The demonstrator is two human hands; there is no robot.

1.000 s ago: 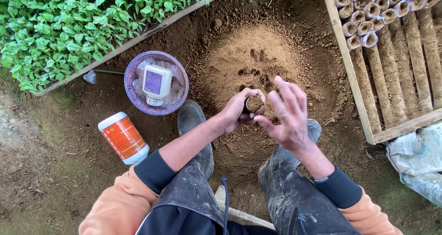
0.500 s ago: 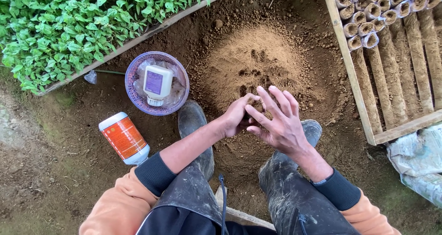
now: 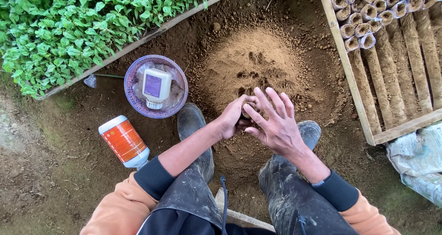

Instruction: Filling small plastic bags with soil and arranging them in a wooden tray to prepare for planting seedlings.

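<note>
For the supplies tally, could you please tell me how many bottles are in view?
2: a white bottle lying in the purple basket, and an orange-labelled bottle on the soil left of the boots.

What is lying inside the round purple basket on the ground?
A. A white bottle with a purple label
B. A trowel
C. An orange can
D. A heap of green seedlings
A: a white bottle with a purple label lies in the purple basket, on clear plastic.

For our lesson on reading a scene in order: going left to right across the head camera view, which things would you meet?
Seedling bed → orange bottle → purple basket → left hand → right hand → wooden crate → white sack.
</note>
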